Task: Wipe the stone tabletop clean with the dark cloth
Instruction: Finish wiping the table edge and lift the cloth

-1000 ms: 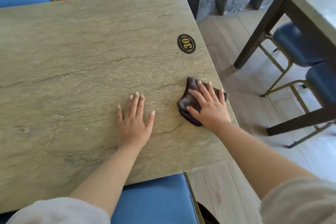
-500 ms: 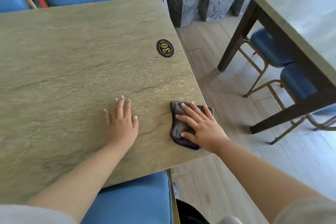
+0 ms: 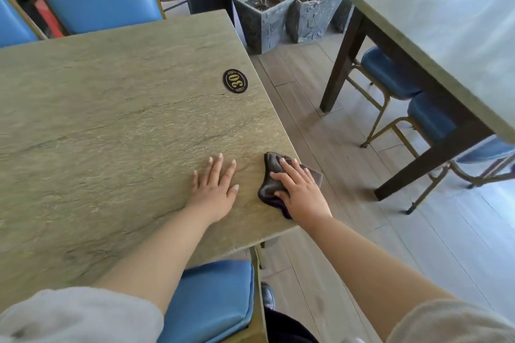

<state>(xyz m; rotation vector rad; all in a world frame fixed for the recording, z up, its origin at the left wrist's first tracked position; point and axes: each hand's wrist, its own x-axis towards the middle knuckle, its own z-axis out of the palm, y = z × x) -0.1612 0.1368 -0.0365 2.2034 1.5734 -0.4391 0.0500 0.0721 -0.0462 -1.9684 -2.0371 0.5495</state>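
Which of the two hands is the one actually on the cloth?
The right hand, by the table's right edge, presses flat fingers on the dark cloth. The left hand lies flat on bare stone tabletop beside it.

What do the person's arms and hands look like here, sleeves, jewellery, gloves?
Both hands, left hand and right hand, are bare: no gloves, and no rings or watch show. The forearms are uncovered. Pale grey, soft-looking sleeves sit pushed up near the elbows on both arms.
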